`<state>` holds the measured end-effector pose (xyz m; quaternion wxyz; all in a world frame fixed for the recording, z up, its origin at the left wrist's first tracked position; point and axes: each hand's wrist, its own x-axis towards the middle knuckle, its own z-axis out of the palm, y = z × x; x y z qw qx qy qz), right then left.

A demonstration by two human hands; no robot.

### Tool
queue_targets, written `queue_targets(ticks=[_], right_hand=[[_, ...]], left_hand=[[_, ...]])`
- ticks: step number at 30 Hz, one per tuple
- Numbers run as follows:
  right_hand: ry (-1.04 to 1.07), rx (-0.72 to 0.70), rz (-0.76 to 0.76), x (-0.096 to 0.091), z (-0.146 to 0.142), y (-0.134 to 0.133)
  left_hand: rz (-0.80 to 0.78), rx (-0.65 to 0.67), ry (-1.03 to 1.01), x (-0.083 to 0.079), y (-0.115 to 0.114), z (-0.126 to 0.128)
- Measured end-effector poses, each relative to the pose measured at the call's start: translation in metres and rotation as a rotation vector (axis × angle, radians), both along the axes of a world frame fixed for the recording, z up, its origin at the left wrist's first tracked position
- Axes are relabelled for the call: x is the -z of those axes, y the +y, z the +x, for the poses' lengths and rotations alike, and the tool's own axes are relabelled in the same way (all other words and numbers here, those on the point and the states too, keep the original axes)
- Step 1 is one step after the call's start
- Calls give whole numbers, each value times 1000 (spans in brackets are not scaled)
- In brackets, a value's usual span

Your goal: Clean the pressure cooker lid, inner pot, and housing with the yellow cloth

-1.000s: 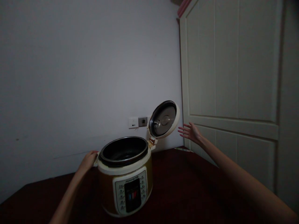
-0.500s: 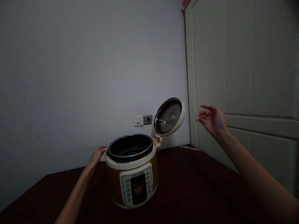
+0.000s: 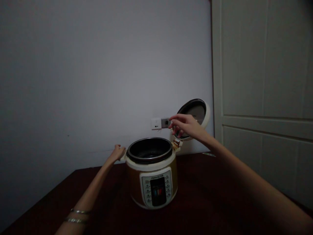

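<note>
A rice cooker [image 3: 135, 176] with a white rim, brown-gold sides and a front control panel [image 3: 157, 191] stands on the dark red table. Its dark inner pot [image 3: 146, 148] is uncovered; no contents can be made out in the dim light. The hinged lid [image 3: 199, 111] is raised and leans out to the right. At the cooker's left side, my left hand [image 3: 117, 152] is closed around the white side handle, its fingertips partly hidden. My right hand [image 3: 184, 125] hovers in front of the lid, holding nothing, fingers loosely bent and apart.
Behind the cooker, a white socket plate [image 3: 156, 123] and a grey one [image 3: 165, 122] are on the pale wall. A panelled white door [image 3: 244, 81] rises at the right. A small flat strip [image 3: 209, 154] lies near the table's back edge [image 3: 193, 154].
My right hand has moved left, from beside the door to in front of the raised lid. The view has shifted slightly left; my left hand stays at the cooker's handle.
</note>
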<state>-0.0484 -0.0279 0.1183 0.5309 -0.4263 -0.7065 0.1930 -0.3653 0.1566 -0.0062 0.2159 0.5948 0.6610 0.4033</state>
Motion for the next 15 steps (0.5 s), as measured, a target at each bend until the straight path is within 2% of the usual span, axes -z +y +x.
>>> queue_targets(ticks=[4,8,11,15], right_hand=[[-311,100,-144,5,-12,54],[-637,286,-177,9,-17,99],[-692,339,-225,13,-18,123],[-700,347,-319,20,-16,142]], left_hand=[[73,16,115,-26,-3,0],[59,121,221,-57,-5,4],[-39,249,293,-73,-6,11],[-143,343,396,-85,-8,21]])
